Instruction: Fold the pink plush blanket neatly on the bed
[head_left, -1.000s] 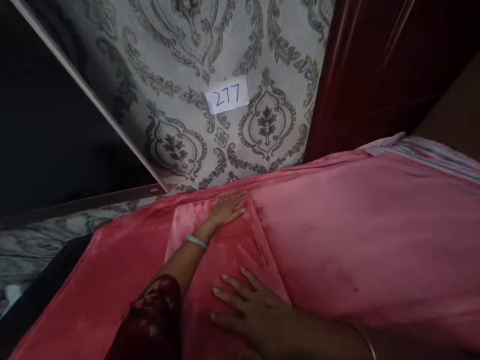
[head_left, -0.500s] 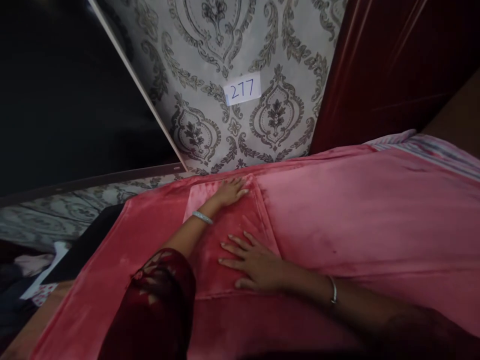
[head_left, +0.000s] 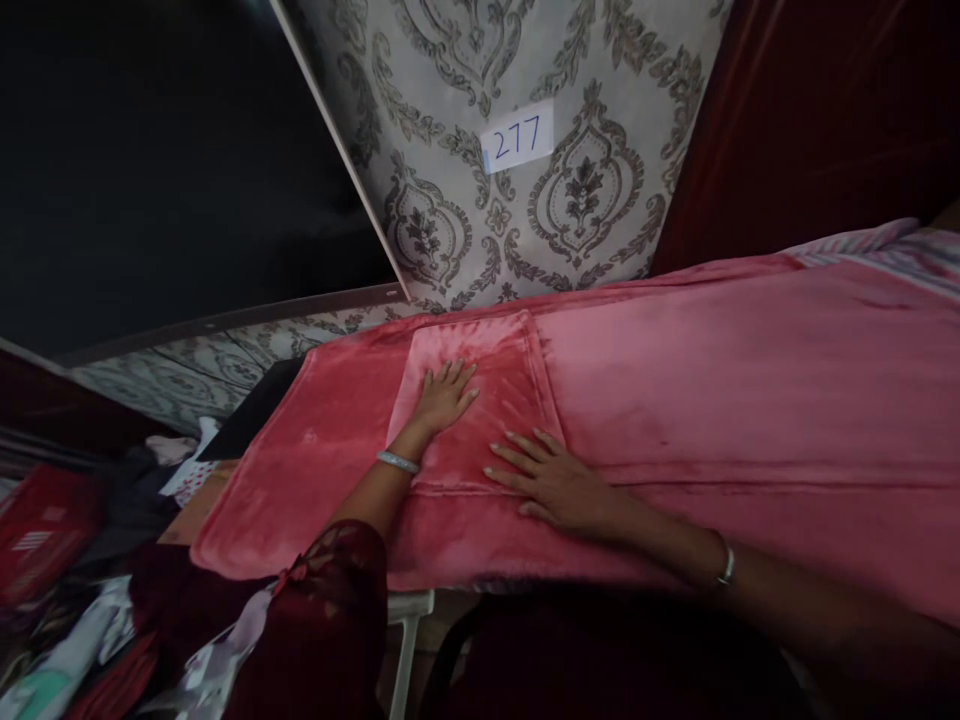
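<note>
A folded pink-red plush cloth (head_left: 502, 370), roughly square, lies on a larger pink plush blanket (head_left: 712, 380) spread over the surface. My left hand (head_left: 444, 398) rests flat on the left part of the folded cloth, fingers spread and pointing away from me. At the cloth's near right corner, my right hand (head_left: 559, 485) lies palm down with its fingers apart. Neither hand grips anything. Streaks in the pile show across the cloth between the two hands.
A large dark screen (head_left: 180, 170) stands at the back left. Behind is a patterned wall (head_left: 450, 130) with a paper label (head_left: 517, 136) reading 277, beside a dark red panel (head_left: 817, 130). Clothes and a red box (head_left: 49, 535) lie low at left. A pale leg (head_left: 405, 640) shows below the blanket's edge.
My left hand has slid toward me, from the cloth's far edge to its left middle. My right hand has moved to the near right corner. The view has shifted, showing more floor.
</note>
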